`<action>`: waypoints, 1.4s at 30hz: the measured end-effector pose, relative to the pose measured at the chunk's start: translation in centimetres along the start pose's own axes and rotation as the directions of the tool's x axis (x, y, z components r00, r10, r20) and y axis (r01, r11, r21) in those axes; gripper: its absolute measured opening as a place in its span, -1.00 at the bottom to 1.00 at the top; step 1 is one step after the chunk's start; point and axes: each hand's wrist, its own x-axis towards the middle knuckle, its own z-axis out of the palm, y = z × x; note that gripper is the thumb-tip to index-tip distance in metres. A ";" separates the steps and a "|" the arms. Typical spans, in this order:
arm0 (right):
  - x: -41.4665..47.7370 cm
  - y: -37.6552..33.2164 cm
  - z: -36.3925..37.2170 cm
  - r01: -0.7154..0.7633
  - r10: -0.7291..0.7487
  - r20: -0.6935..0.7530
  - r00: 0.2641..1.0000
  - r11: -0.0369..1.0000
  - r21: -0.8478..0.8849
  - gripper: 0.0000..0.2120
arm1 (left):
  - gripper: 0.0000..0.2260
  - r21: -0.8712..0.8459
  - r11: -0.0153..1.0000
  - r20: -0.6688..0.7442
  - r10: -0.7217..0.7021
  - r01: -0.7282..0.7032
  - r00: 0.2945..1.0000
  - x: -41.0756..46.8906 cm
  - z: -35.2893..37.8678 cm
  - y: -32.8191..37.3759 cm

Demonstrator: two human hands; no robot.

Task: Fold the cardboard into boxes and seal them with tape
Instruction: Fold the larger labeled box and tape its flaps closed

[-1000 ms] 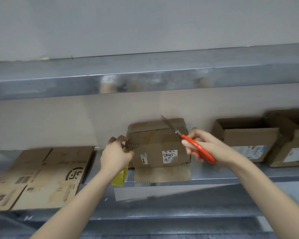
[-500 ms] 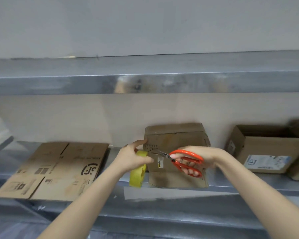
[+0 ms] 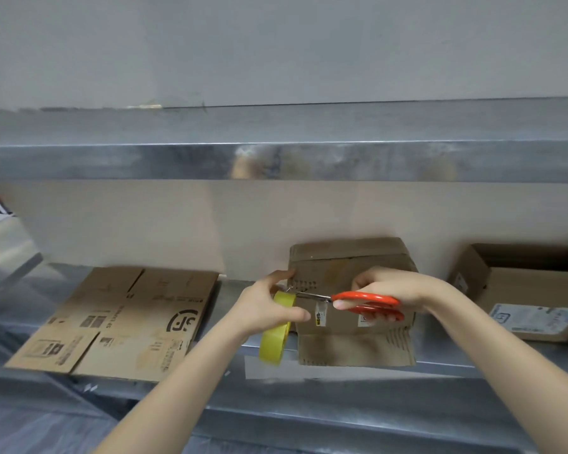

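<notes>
Brings the orange-handled scissors (image 3: 364, 304) level across the front of the folded cardboard box (image 3: 348, 257), with blade tips aimed at 9 o'clock and meeting the top edge of the yellow tape roll (image 3: 274, 339). Grasps the scissors with the right hand (image 3: 397, 290), fingers threaded through the orange loops. Clenches the left hand (image 3: 263, 309) around the roll, thumb laid over its outer face, at the box's 9 o'clock edge. Keeps the box upright on the metal shelf (image 3: 440, 365) against the back wall, with one flap lying forward at 6 o'clock, a flattened cardboard sheet (image 3: 122, 322) well apart at 9 o'clock and an open box (image 3: 522, 290) at 3 o'clock. Cannot make out any tape strip between roll and box. Reads, as a judgement, as the cut that frees a laid strip from the roll, so the sealing of this box looks close to done, with the flat sheet not yet folded. Against a second ago: no longer holds the scissors tip-up at the box's 1 o'clock corner, and has lifted the roll from low at 7 o'clock. Against half a second ago: has closed the small gap between tips and roll.
</notes>
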 end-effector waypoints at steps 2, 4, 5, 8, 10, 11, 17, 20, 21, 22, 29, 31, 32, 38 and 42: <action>-0.1 -0.1 -0.4 0.010 -0.010 -0.009 1.000 1.000 0.007 -0.39 | -0.24 -0.004 1.000 -0.003 0.002 -0.002 1.000 -0.1 0.0 0.0; 0.0 -0.1 -0.6 -0.008 0.008 -0.008 1.000 1.000 0.001 -0.33 | -0.21 -0.009 1.000 -0.004 -0.001 0.001 1.000 -0.1 0.0 -0.1; 0.1 -0.1 -0.5 -0.016 0.016 -0.006 1.000 1.000 -0.004 -0.33 | -0.20 -0.005 1.000 -0.002 0.000 0.000 1.000 0.0 0.0 -0.1; 0.7 -0.1 0.1 -0.021 0.020 0.016 1.000 0.999 0.049 -0.43 | -0.20 0.004 1.000 0.008 0.000 0.000 1.000 -0.1 0.2 0.1; 1.1 -0.6 0.4 -0.022 0.018 0.046 0.999 0.997 0.075 -0.53 | -0.23 0.006 1.000 0.013 0.008 -0.009 1.000 -0.3 0.3 0.2; 1.2 -0.8 0.6 -0.024 0.021 0.052 0.998 0.998 0.060 -0.54 | -0.24 0.006 1.000 0.016 0.010 -0.010 1.000 -0.3 0.3 0.3; 1.9 -1.0 0.5 -0.030 0.030 -0.008 1.000 1.000 0.008 -0.52 | -0.26 0.017 1.000 0.019 0.003 -0.003 1.000 -0.6 0.3 0.5; 2.0 -0.5 0.5 0.017 -0.014 -0.070 0.997 0.999 0.031 -0.53 | -0.25 0.023 1.000 0.024 0.014 -0.014 1.000 -0.5 0.3 0.4; 2.0 -0.4 0.6 0.028 -0.025 -0.085 0.996 0.999 0.036 -0.55 | -0.25 0.028 0.999 0.027 0.017 -0.017 1.000 -0.5 0.2 0.4; 2.0 -0.3 0.6 0.039 -0.035 -0.099 0.994 0.998 0.040 -0.57 | -0.24 0.041 0.999 0.030 0.018 -0.019 0.999 -0.5 0.2 0.3; 1.0 0.4 0.2 0.086 -0.080 -0.113 0.990 0.995 0.057 -0.47 | -0.23 0.061 0.998 0.048 0.023 -0.026 0.999 -1.2 0.3 -0.6; 0.5 0.6 -0.1 0.089 -0.086 -0.096 0.992 0.996 0.028 -0.31 | -0.25 0.079 0.996 0.059 0.037 -0.042 0.998 -1.3 0.2 -0.5; 0.2 0.7 -0.2 0.094 -0.092 -0.070 0.993 0.995 0.019 -0.27 | -0.25 0.091 0.995 0.068 0.036 -0.042 0.997 -1.2 0.1 -0.3; -1.0 2.2 -0.3 0.251 -0.227 -0.114 0.967 0.924 0.288 -0.57 | -0.10 0.115 0.991 0.056 0.061 -0.067 0.997 -1.3 -0.4 -0.2; -1.9 3.8 -0.5 0.404 -0.205 -0.412 0.888 0.777 0.482 -0.68 | -0.07 0.094 0.994 -0.047 0.058 -0.054 0.997 -0.7 -1.4 -0.3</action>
